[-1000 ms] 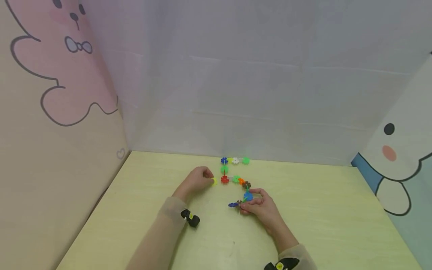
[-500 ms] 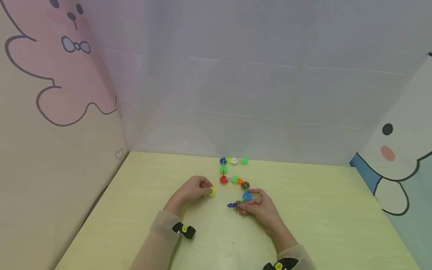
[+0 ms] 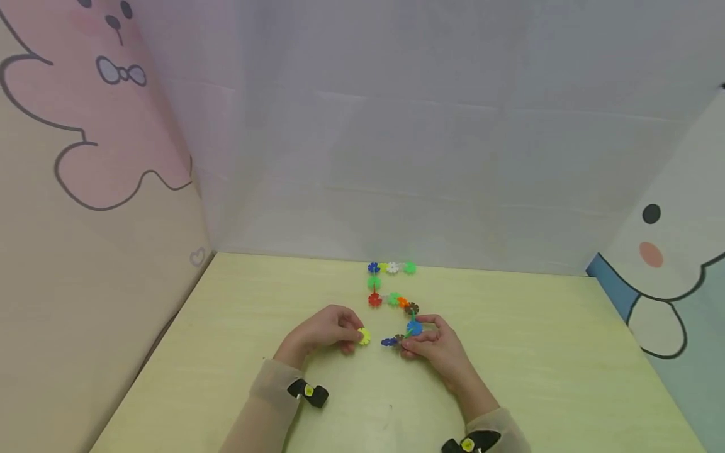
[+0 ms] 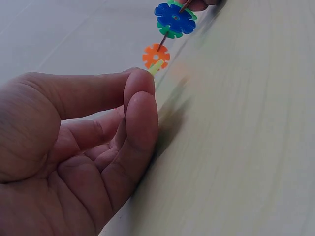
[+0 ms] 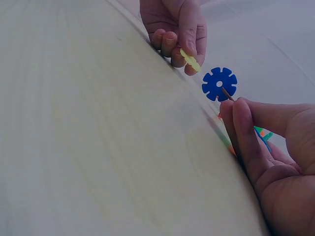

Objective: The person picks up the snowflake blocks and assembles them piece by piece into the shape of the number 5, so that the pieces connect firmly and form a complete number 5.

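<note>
My left hand (image 3: 327, 328) pinches a yellow snowflake disc (image 3: 364, 336) between thumb and forefinger; the left wrist view shows only a sliver of the yellow disc (image 4: 156, 67). Across a small gap, my right hand (image 3: 444, 349) pinches a brown snowflake disc (image 3: 399, 338) near the end of a chain of linked discs. A dark blue disc (image 5: 211, 83) is slotted onto that brown one and points toward the left hand. The right fingers also lie beside a light blue disc (image 3: 415, 327). Fingers hide part of the brown disc.
From the right hand the chain runs back along the table (image 3: 532, 352) through a dark brown disc (image 3: 412, 308) and a red disc (image 3: 375, 300). A row ending in a green disc (image 3: 410, 268) lies near the back wall (image 3: 362, 157). Printed walls stand on both sides.
My left hand has come nearer to me from beside the red disc, then rightward toward the chain's dark blue end, bringing the yellow disc along. The right hand has stayed put.
</note>
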Tool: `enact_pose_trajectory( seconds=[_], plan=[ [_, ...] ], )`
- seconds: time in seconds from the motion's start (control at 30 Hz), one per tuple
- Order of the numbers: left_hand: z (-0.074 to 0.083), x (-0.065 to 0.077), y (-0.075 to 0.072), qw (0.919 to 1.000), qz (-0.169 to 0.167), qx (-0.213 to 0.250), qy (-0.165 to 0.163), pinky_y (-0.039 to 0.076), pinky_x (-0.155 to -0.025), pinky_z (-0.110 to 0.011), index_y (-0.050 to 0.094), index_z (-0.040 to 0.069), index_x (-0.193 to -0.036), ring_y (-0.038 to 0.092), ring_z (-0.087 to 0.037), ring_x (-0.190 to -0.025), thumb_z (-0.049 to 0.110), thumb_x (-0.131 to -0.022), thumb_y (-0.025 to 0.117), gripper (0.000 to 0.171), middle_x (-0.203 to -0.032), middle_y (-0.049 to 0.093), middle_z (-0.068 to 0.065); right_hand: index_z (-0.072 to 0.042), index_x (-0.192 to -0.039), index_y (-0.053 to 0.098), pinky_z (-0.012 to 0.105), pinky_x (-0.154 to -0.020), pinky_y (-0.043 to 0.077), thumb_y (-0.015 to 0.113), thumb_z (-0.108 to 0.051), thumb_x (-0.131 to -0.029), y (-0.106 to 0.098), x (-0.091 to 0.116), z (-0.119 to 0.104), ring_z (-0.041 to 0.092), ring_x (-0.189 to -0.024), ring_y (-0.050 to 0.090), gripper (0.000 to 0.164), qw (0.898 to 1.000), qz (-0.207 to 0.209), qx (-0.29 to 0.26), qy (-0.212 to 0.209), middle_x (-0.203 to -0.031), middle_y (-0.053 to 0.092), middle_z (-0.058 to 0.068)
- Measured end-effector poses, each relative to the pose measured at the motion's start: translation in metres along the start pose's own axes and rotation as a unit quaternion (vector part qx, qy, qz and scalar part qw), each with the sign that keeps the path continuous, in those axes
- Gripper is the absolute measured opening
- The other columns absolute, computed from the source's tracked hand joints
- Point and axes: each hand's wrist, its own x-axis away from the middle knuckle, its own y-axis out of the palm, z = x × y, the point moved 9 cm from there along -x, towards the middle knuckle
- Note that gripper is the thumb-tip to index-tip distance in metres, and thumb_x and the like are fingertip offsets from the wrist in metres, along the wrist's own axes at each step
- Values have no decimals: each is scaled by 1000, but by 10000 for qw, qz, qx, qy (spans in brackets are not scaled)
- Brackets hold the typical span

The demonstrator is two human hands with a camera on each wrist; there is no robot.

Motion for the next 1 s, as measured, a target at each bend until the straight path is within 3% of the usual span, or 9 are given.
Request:
enact_pose_trajectory(
  seconds=[0.3, 1.0],
  plan=[
    [0, -4, 16, 9987, -420, 271, 44, 65, -67, -35, 72, -3, -100, 75, -18, -66, 2, -100, 77, 7, -81, 77, -11, 8, -150, 37, 35, -82, 66, 74, 11, -98, 1, -1, -1, 23, -82, 81, 64, 9998, -39, -181, -6, -94, 79, 15],
    [4, -5, 30, 9992, -403, -53, 39, 58, -56, -27, 72, 0, -98, 70, -16, -58, 3, -100, 77, 6, -84, 80, -11, 8, -151, 36, 36, -82, 66, 74, 11, -98, 0, -1, 0, 23, -82, 82, 65, 9998, -66, -182, -41, -93, 79, 14]
  ],
)
